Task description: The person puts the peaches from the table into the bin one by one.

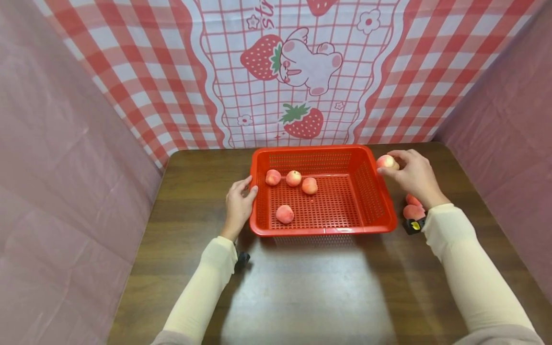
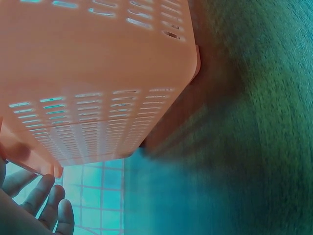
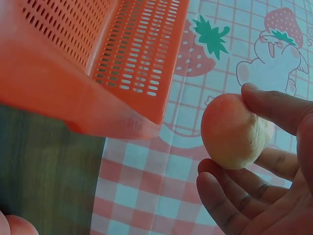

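My right hand [image 1: 415, 173] holds a pink and pale-yellow peach [image 1: 386, 162] just outside the basket's right rim. In the right wrist view, the thumb and fingers pinch this peach [image 3: 230, 129] in the air. Several peaches, one of them a redder peach [image 1: 284, 214], lie inside the red plastic basket [image 1: 323, 230], mostly toward its left. My left hand [image 1: 238, 203] touches the basket's left rim, its fingers relaxed. The left wrist view shows these fingers [image 2: 40, 193] loosely bent at the rim, apart from each other; the thumb is hidden there.
More peaches [image 1: 414, 212] lie on the wooden table [image 1: 189, 287] to the basket's right, partly hidden by my right wrist. A checked cloth with strawberry prints [image 1: 302, 122] hangs behind the table. Pink curtains [image 1: 64, 191] stand at both sides.
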The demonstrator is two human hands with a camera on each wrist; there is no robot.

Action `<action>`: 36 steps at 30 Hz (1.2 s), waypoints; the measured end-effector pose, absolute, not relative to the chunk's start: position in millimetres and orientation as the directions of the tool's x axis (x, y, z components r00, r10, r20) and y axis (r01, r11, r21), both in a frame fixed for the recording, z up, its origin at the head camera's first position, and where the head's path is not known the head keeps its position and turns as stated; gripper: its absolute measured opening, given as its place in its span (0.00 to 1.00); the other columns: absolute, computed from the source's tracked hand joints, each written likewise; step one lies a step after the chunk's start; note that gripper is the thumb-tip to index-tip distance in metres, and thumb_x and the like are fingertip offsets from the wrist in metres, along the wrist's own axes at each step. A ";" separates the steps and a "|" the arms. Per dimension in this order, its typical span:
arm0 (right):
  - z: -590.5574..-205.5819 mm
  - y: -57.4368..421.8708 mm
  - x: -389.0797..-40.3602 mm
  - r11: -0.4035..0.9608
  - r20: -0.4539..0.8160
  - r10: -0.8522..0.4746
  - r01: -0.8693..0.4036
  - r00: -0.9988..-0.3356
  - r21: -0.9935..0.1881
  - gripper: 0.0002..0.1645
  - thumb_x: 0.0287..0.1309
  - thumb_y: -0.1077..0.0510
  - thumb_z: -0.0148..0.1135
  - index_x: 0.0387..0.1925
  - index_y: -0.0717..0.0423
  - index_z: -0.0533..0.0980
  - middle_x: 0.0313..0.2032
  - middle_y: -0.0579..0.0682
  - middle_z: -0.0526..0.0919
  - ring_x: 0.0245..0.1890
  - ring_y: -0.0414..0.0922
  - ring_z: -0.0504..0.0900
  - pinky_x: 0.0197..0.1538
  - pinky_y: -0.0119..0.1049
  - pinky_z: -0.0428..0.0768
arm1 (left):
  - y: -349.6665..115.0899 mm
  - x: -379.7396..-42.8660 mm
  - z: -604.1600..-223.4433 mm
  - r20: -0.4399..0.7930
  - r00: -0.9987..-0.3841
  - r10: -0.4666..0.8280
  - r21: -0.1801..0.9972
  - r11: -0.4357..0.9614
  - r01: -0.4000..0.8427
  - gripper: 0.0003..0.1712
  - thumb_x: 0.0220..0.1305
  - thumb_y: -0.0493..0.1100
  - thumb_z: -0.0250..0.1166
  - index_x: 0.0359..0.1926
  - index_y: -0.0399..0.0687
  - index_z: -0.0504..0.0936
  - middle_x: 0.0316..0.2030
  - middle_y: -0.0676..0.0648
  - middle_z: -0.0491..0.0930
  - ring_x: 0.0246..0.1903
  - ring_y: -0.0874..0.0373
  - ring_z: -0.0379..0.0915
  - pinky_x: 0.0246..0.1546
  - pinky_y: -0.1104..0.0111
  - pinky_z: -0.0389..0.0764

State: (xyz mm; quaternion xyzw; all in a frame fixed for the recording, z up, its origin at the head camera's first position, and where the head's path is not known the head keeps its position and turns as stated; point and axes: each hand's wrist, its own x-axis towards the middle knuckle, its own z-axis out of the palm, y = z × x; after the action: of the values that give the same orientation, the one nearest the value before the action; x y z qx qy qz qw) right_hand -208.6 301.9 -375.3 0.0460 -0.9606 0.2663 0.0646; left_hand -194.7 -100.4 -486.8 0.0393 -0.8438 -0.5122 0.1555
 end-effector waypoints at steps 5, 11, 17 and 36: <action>-373.4 297.1 -210.8 0.849 0.108 -0.047 -0.097 -0.993 -0.519 0.32 0.58 0.47 0.67 0.56 0.63 0.74 0.46 0.65 0.76 0.43 0.57 0.72 0.43 0.50 0.72 | -100.9 -195.5 -486.6 0.232 -0.947 -0.222 0.873 0.476 0.103 0.21 0.63 0.41 0.65 0.57 0.43 0.81 0.52 0.39 0.81 0.48 0.45 0.78 0.51 0.55 0.81; -373.0 292.6 -211.7 0.832 0.043 -0.053 -0.068 -0.998 -0.551 0.35 0.58 0.44 0.66 0.58 0.63 0.72 0.50 0.65 0.78 0.45 0.59 0.75 0.48 0.55 0.76 | -101.4 -194.9 -487.9 0.250 -0.943 -0.218 0.867 0.485 0.118 0.21 0.63 0.41 0.65 0.57 0.43 0.81 0.52 0.39 0.81 0.48 0.46 0.78 0.49 0.54 0.81; -375.4 289.6 -212.5 0.835 0.020 -0.064 -0.065 -0.998 -0.547 0.33 0.59 0.45 0.66 0.58 0.63 0.73 0.50 0.65 0.78 0.46 0.59 0.74 0.49 0.57 0.75 | -102.1 -194.3 -489.3 0.244 -0.946 -0.214 0.874 0.472 0.119 0.21 0.62 0.41 0.66 0.57 0.42 0.81 0.52 0.38 0.81 0.49 0.42 0.78 0.50 0.53 0.81; -381.5 272.3 -222.0 0.842 -0.013 -0.095 -0.073 -0.995 -0.535 0.36 0.58 0.48 0.67 0.61 0.65 0.70 0.52 0.66 0.76 0.46 0.59 0.74 0.50 0.58 0.77 | -102.2 -195.5 -490.5 0.261 -0.938 -0.229 0.876 0.465 0.130 0.20 0.62 0.40 0.66 0.56 0.43 0.82 0.51 0.39 0.82 0.47 0.45 0.78 0.48 0.53 0.81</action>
State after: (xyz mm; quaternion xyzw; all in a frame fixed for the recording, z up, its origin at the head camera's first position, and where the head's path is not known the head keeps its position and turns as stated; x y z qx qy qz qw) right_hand -222.0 272.3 -381.5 0.0439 -0.9595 0.2778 -0.0193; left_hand -195.5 -102.2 -490.5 0.0294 -0.8379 -0.5164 0.1740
